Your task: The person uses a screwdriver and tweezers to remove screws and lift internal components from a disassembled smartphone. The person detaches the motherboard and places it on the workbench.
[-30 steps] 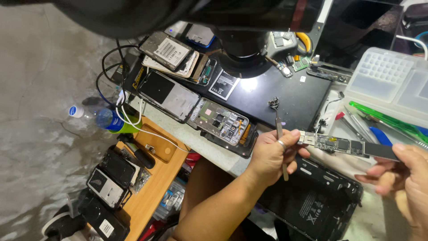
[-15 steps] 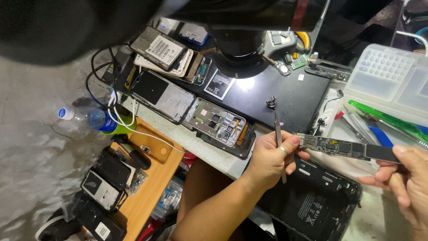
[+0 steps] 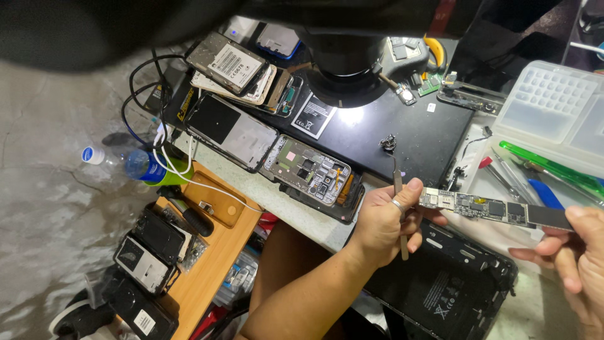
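Holding circuit board [image 3: 497,209], both hands [image 3: 384,217] [image 3: 582,252], tweezers [image 3: 400,208]; opened phones [image 3: 311,173] nearby

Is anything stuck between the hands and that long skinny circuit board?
Nothing visible is. The left hand, also holding tweezers, pinches one end of the circuit board, and the right hand grips the other end. The board hangs above the opened tablet.

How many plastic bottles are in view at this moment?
1: a clear plastic bottle with a white cap and blue label lies on its side on the grey floor, left of the wooden stool. Others may be hidden behind the clutter.
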